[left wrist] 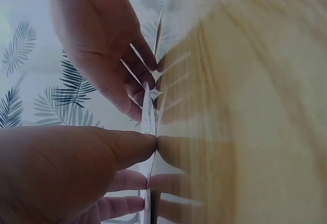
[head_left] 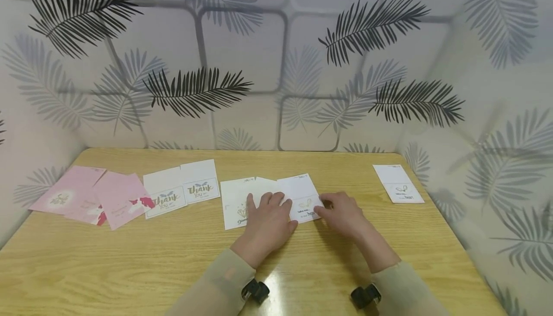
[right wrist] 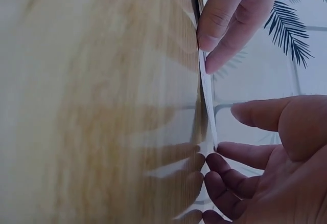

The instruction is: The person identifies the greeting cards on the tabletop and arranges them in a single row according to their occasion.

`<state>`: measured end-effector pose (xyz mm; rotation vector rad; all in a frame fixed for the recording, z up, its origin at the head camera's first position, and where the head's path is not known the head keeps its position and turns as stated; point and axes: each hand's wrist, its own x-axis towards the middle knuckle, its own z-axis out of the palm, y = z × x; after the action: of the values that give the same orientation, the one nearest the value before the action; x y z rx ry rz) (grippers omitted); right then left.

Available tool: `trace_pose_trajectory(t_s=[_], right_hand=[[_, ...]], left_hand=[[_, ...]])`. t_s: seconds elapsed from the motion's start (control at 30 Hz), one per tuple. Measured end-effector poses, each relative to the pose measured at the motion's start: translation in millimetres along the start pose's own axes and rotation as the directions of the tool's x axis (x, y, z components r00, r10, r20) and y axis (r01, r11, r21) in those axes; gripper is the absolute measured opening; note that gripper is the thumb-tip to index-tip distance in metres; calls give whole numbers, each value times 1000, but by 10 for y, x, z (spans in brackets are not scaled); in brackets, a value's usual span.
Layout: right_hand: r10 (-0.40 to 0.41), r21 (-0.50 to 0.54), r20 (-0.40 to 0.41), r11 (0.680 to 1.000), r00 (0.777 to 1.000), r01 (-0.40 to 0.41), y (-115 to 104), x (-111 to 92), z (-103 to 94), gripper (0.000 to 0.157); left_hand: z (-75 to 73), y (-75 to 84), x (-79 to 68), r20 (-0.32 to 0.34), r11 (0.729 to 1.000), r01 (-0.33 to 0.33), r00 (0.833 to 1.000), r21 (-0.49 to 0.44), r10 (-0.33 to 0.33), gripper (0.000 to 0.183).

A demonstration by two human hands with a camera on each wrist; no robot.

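Note:
My left hand [head_left: 269, 222] lies palm down with fingers spread over a cream card [head_left: 232, 205] with a gold diamond drawing, its fingertips pressing the cards' overlap. Partly on top of that card lies a white card [head_left: 298, 187] with a gold drawing and dark lettering. My right hand [head_left: 343, 212] is at the white card's right edge. In the right wrist view the index fingertip of my right hand [right wrist: 281, 168] touches the edge of the card [right wrist: 208, 101], other fingertips rest on the table, and the thumb stands apart.
Another white card [head_left: 398, 185] with similar lettering lies at the far right. Two white thank-you cards [head_left: 162, 181] overlap left of my hands, and several pink cards [head_left: 123, 200] fan out farther left. A patterned wall [head_left: 242, 114] stands behind the wooden table [head_left: 129, 273].

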<state>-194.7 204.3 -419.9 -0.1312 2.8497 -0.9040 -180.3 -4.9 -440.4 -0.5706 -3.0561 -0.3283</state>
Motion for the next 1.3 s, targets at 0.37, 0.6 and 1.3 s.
trace_pose_trajectory(t_s=[0.37,0.6,1.3], right_hand=[[96,122,-24,988,995,-92,14,-12,28,48],[104,168,-62,981,993,-92,35,-24,33,41],[188,489,-94,864,978,-120,44,-36,-85,40]], left_hand=[[0,19,-4,-16,1000,-4,1000,-13,4,48],[53,-12,45,0,999,6,1000,-45,-6,51],[-116,-83,96,-144,974,46,986,-220,-79,48]])
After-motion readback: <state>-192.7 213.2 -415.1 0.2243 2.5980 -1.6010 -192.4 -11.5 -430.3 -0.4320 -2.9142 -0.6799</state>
